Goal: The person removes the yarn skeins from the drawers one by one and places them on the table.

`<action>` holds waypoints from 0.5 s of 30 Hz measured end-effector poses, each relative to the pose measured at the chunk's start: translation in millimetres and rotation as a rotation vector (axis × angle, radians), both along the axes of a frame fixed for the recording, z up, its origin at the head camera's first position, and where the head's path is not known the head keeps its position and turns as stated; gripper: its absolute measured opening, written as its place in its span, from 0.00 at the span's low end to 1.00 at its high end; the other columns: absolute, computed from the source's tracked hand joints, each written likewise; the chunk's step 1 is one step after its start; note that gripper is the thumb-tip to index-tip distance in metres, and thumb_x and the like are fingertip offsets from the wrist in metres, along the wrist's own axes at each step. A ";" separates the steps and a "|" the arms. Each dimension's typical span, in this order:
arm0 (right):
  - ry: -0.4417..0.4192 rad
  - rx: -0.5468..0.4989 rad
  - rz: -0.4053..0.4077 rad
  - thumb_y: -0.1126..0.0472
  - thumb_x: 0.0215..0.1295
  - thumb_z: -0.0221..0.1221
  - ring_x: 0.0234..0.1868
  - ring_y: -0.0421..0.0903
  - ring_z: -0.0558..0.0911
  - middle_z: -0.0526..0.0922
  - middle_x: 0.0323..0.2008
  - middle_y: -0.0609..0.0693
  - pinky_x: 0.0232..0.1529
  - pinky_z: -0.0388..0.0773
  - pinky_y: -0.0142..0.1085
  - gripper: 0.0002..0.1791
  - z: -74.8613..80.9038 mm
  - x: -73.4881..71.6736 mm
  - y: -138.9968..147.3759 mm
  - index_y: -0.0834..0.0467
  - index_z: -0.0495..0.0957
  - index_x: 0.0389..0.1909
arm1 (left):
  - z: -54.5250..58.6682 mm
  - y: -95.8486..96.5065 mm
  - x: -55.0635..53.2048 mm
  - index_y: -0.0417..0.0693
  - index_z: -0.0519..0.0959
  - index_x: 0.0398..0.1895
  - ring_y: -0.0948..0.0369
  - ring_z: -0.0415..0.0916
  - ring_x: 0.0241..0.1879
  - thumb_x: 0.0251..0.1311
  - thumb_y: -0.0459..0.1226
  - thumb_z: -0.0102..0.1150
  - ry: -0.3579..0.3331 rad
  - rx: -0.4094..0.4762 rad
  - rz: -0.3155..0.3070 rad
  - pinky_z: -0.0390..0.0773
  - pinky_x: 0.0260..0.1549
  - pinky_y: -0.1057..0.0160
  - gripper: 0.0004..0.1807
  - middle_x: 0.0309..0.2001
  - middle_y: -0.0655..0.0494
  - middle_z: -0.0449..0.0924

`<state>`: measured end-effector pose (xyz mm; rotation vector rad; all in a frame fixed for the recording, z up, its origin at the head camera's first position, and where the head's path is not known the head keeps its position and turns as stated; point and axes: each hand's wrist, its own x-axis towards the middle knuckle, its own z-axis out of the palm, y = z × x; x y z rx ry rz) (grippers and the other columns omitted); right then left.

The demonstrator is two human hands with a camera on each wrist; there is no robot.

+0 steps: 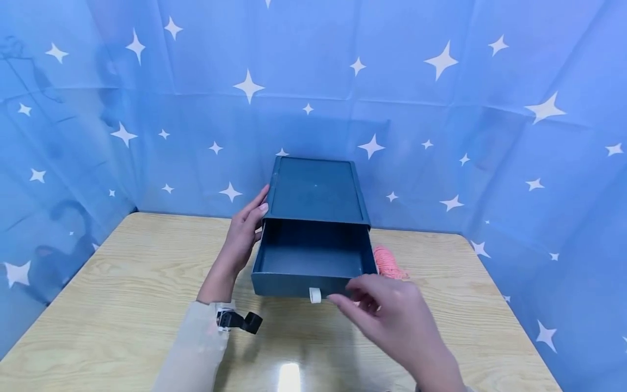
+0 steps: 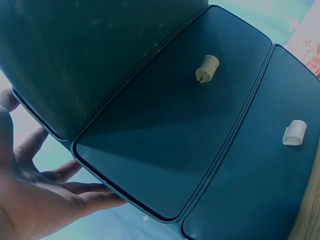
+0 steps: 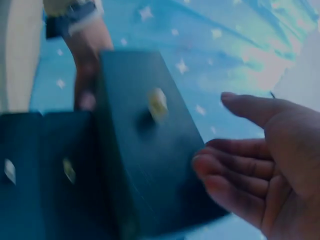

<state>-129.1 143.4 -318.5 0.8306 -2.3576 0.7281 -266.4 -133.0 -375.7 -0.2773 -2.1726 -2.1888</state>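
A dark teal drawer cabinet stands against the cloth. Its top drawer is pulled out and bare inside, with a white pull tab on the front. Two lower drawers sit flush below it in the left wrist view, each with its own tab. My left hand rests against the cabinet's left side, fingers spread along it. Close by the right part of the drawer front is my right hand, thumb apart from loosely bent fingers and nothing between them; the right wrist view is blurred.
Beside the cabinet on the right lies a pink yarn bundle. The light wooden table is bordered at the back and sides by blue cloth with white stars. A black camera sits on the left wrist.
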 end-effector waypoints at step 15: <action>-0.086 0.240 -0.155 0.50 0.60 0.70 0.14 0.28 0.56 0.60 0.10 0.35 0.16 0.51 0.22 0.23 -20.6 -0.7 -45.0 0.49 0.70 0.13 | 1.4 -0.8 -1.2 0.77 0.61 0.77 0.48 0.57 0.78 0.74 0.53 0.45 0.000 0.008 0.003 0.66 0.69 0.35 0.29 0.80 0.65 0.54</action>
